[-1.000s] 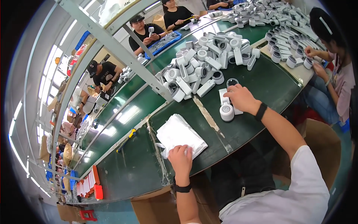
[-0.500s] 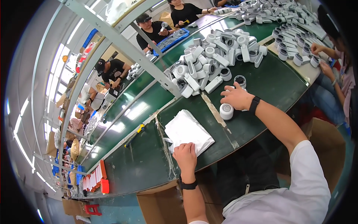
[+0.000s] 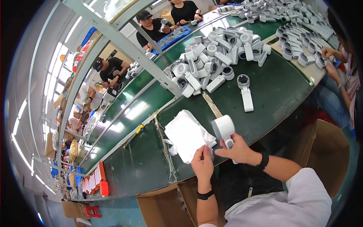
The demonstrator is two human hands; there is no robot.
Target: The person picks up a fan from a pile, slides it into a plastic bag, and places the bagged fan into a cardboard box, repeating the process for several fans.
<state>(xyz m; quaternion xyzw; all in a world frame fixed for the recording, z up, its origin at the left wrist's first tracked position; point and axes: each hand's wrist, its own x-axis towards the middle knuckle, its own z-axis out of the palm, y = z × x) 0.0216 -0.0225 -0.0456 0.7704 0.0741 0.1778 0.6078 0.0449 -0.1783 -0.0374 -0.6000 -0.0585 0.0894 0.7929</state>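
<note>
My right hand [image 3: 241,150] is closed round the handle of a white handheld fan [image 3: 224,126], its round head raised above the table's front edge. Close to it, my left hand [image 3: 203,163] has its fingers pinched at the near right edge of a stack of thin white plastic bags [image 3: 184,133]. That edge of the top bag looks slightly lifted toward my fingertips. Another white fan [image 3: 246,99] lies apart on the green table, its dark round face up. Behind it rises a large heap of similar white fans [image 3: 215,56].
A yellow-and-black tool [image 3: 134,135] lies left of the bags. Grey metal framing [image 3: 140,56] crosses the table at the left. Open cardboard boxes [image 3: 327,151] stand below the near edge. Co-workers sit across the table and at the right, beside rows of fans [image 3: 298,43].
My right hand has picked up a fan and brought it toward me. My left hand has moved right along the bags' edge. The other fan now lies uncovered.
</note>
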